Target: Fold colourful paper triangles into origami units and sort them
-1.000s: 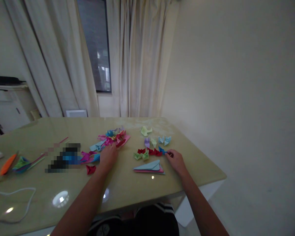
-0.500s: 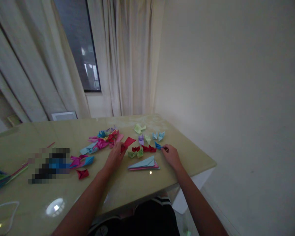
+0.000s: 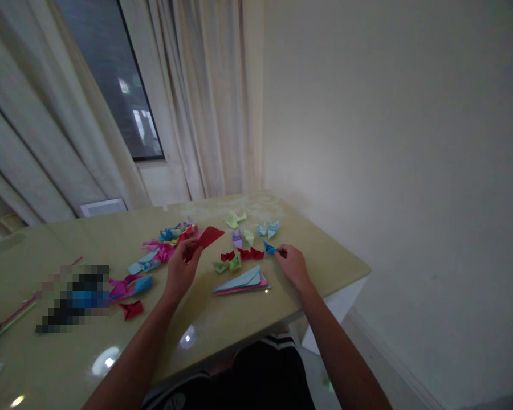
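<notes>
Pinched in my left hand [image 3: 183, 267] is a red folded paper piece [image 3: 209, 238], raised above the tabletop. My right hand [image 3: 291, 263] has its fingers closed on a small blue origami piece [image 3: 269, 248] at the right of the table. Between the hands lie red origami pieces [image 3: 251, 254], green origami pieces [image 3: 228, 263] and a purple one [image 3: 237, 238]. Nearer to me rests a stack of folded paper [image 3: 244, 281], light blue on top with pink beneath. Two light blue pieces [image 3: 268, 229] sit beyond my right hand.
A heap of colourful folded paper [image 3: 166, 249] is left of my left hand. A red piece [image 3: 131, 310] and a pink-and-blue one [image 3: 128, 286] lie closer, beside a pixelated dark patch. The glossy table [image 3: 337, 256] ends near the wall at right.
My left hand has lifted and turned with the red paper, showing more of it. My right hand stays at the blue piece. The whole view has shifted slightly.
</notes>
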Available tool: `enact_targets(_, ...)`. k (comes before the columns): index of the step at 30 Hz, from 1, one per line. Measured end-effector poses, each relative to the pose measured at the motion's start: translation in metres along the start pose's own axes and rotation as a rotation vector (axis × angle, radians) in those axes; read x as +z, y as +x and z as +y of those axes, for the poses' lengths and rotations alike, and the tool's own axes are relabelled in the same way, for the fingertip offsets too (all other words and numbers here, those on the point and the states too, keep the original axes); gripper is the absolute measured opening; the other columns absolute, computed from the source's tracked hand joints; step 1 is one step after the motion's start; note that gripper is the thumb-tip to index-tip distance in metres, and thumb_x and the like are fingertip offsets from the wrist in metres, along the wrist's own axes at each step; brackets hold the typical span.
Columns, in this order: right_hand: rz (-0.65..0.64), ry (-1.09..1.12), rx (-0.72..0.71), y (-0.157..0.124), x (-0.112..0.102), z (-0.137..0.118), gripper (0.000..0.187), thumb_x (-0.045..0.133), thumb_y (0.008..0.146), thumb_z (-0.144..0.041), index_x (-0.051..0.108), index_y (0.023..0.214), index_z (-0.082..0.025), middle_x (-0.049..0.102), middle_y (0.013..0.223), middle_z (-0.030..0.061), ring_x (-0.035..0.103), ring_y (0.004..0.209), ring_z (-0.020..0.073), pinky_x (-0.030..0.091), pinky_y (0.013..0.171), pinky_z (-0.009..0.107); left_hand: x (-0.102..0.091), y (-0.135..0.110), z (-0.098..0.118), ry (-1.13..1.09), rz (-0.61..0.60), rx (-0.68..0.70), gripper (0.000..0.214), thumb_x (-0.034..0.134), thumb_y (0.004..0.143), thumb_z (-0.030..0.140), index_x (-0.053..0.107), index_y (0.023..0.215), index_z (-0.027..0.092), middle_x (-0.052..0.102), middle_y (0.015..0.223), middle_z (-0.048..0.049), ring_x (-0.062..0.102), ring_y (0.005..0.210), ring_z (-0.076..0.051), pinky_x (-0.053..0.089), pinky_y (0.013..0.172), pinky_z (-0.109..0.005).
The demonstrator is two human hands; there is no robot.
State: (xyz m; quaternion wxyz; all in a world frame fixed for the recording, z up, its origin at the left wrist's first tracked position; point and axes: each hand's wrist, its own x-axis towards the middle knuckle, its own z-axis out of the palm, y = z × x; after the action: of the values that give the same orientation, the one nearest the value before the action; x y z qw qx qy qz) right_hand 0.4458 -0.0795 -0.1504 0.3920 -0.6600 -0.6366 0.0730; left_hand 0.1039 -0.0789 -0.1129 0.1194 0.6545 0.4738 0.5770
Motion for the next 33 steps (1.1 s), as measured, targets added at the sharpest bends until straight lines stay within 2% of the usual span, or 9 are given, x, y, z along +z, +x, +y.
enact_targets(3,-0.010,-0.008,-0.009,0.000,0.002,0.001,0.013,0.066,0.089,-0.024,0.078,0.083,-0.022,0.078,0.085,0.0078,0.068,0.075,0.0210,0.044,0.068,0.028,0.007,-0.009,0.024,-0.148,-0.164,-0.042,0.037,0.068,0.093,0.046,0.066,0.120,0.020,0.078,0.102,-0.0067,0.075,0.087,-0.022,0.060,0.075,-0.033)
enact_targets(7,-0.028,-0.032,-0.014,0.000,0.004,0.001,0.013,0.067,0.090,-0.024,0.078,0.084,-0.021,0.078,0.086,0.0082,0.068,0.077,0.0214,0.042,0.068,0.028,0.026,-0.031,0.049,-0.125,-0.429,-0.044,0.031,0.062,0.098,0.046,0.071,0.111,0.020,0.077,0.094,-0.0056,0.073,0.083,-0.021,0.058,0.074,-0.032)
enact_targets(10,-0.039,-0.031,-0.005,0.000,0.004,0.001,0.012,0.068,0.090,-0.024,0.078,0.083,-0.021,0.077,0.085,0.0075,0.067,0.077,0.0213,0.041,0.068,0.028,0.035,-0.039,0.052,-0.080,-0.552,-0.054,0.033,0.055,0.101,0.043,0.066,0.122,0.020,0.075,0.085,-0.0035,0.071,0.077,-0.020,0.055,0.069,-0.031)
enact_targets(12,-0.045,-0.019,-0.004,-0.001,0.004,0.001,0.012,0.068,0.090,-0.024,0.078,0.084,-0.021,0.077,0.085,0.0071,0.067,0.076,0.0211,0.041,0.068,0.028,0.038,-0.041,0.047,-0.006,-0.607,-0.016,0.028,0.050,0.104,0.040,0.066,0.117,0.021,0.073,0.081,-0.0028,0.068,0.072,-0.020,0.053,0.066,-0.030)
enact_targets(15,-0.053,-0.016,-0.016,-0.001,0.003,0.001,0.012,0.067,0.090,-0.024,0.078,0.085,-0.021,0.077,0.085,0.0076,0.067,0.076,0.0213,0.042,0.068,0.028,0.042,-0.042,0.040,0.120,-0.629,0.126,0.027,0.046,0.105,0.034,0.069,0.100,0.023,0.074,0.087,-0.0058,0.069,0.079,-0.022,0.055,0.074,-0.034)
enact_targets(18,-0.046,-0.021,-0.021,-0.001,0.003,0.002,0.013,0.066,0.091,-0.024,0.078,0.086,-0.020,0.077,0.086,0.0087,0.068,0.078,0.0222,0.043,0.070,0.029,0.046,-0.044,0.037,0.182,-0.607,0.258,0.028,0.045,0.106,0.031,0.071,0.098,0.023,0.075,0.095,-0.0078,0.071,0.090,-0.024,0.057,0.084,-0.036)
enact_targets(24,-0.045,0.023,-0.015,-0.002,0.003,0.002,0.014,0.065,0.091,-0.024,0.076,0.084,-0.021,0.077,0.086,0.0071,0.069,0.078,0.0213,0.046,0.072,0.028,0.033,-0.047,0.044,0.357,-0.357,0.488,0.021,0.048,0.108,0.028,0.069,0.109,0.023,0.073,0.105,-0.0095,0.069,0.097,-0.024,0.054,0.089,-0.038)
enact_targets(29,-0.052,0.016,-0.013,-0.002,0.001,0.000,0.014,0.065,0.090,-0.024,0.077,0.084,-0.020,0.077,0.087,0.0084,0.070,0.080,0.0226,0.046,0.073,0.029,0.020,-0.059,0.045,0.533,-0.546,0.803,0.017,0.054,0.105,0.025,0.071,0.106,0.025,0.075,0.104,-0.0079,0.068,0.093,-0.024,0.051,0.085,-0.039)
enact_targets(33,-0.060,0.001,-0.013,-0.002,-0.001,0.000,0.012,0.066,0.089,-0.024,0.077,0.085,-0.020,0.077,0.088,0.0085,0.069,0.079,0.0225,0.046,0.073,0.029,0.013,-0.044,0.042,0.595,-0.542,0.731,0.022,0.053,0.106,0.034,0.072,0.113,0.025,0.075,0.105,-0.0094,0.068,0.095,-0.025,0.051,0.086,-0.039)
